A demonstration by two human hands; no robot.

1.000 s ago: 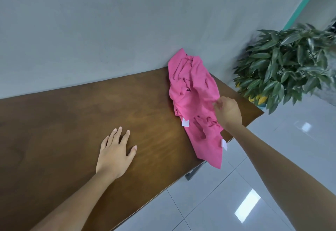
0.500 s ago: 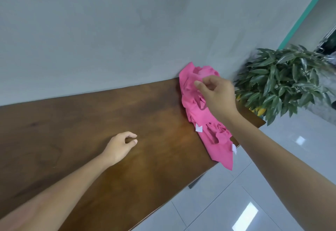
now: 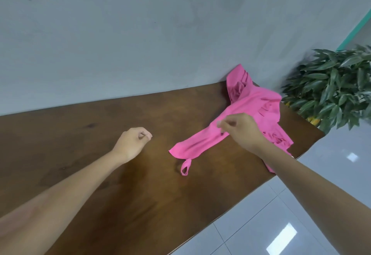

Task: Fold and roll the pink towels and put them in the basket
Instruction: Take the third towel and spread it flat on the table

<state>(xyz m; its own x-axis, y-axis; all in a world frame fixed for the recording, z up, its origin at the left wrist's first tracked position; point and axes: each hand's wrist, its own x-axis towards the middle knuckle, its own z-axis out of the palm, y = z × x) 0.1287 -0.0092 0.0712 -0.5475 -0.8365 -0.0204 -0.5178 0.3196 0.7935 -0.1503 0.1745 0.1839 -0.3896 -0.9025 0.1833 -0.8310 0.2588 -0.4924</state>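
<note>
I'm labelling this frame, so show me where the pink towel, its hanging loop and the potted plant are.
pink towel (image 3: 192, 146): head view, on the stretched-out end lying on the table.
hanging loop (image 3: 185, 167): head view, on the loop's strap.
potted plant (image 3: 331, 92): head view, on its leaves.

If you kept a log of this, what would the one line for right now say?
step: drawing one towel from pile | right hand: pinches towel | left hand: curled, holds nothing | pile: table's far right | basket: not seen

Both forearms are bare to the frame's lower edge. The left hand (image 3: 133, 141) and right hand (image 3: 242, 129) wear nothing.
</note>
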